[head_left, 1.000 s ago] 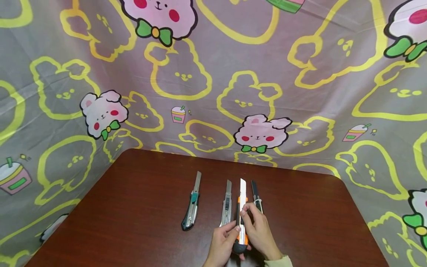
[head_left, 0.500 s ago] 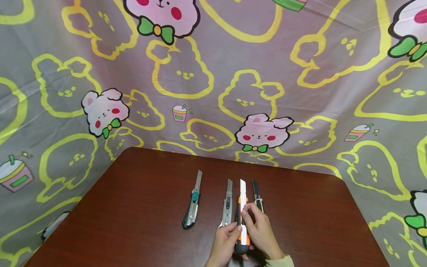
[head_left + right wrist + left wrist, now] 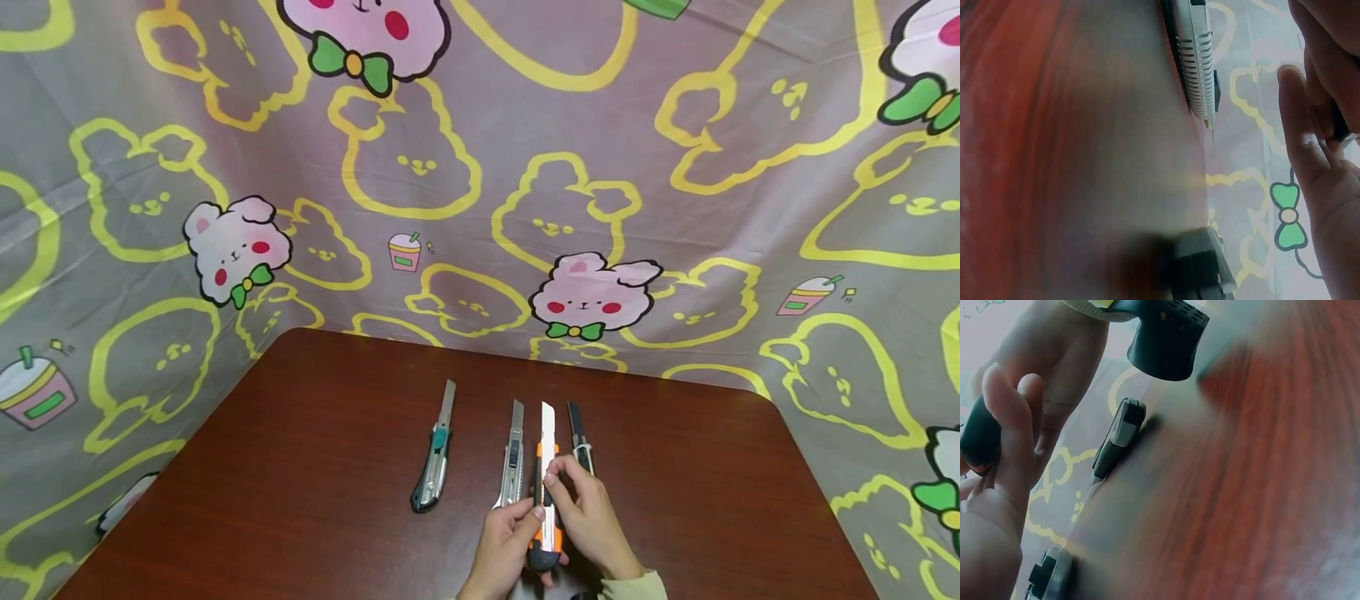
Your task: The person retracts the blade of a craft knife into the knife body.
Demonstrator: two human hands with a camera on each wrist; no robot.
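Observation:
An orange and black utility knife (image 3: 548,450), its bright long blade out and pointing away, is held just above the table by both hands. My left hand (image 3: 504,542) grips its handle from the left, thumb on top. From the right, my right hand (image 3: 592,521) pinches the middle of it with thumb and fingertips. In the left wrist view only the dark butt end (image 3: 982,434) of this knife shows between the hands. Left of it lies a silver utility knife (image 3: 513,467); right of it lies a black-bladed, white and black utility knife (image 3: 579,437), partly hidden by my right hand.
Farther left, a teal and silver utility knife (image 3: 432,467) lies with its blade extended. The reddish-brown table (image 3: 315,467) has rounded far corners. Behind it hangs a grey curtain (image 3: 450,192) with cartoon bears. A dark wrist device (image 3: 1169,340) sits on the right wrist.
The head view has shifted very slightly. Both hands keep the same hold on the orange and black utility knife, and the other utility knives lie as before.

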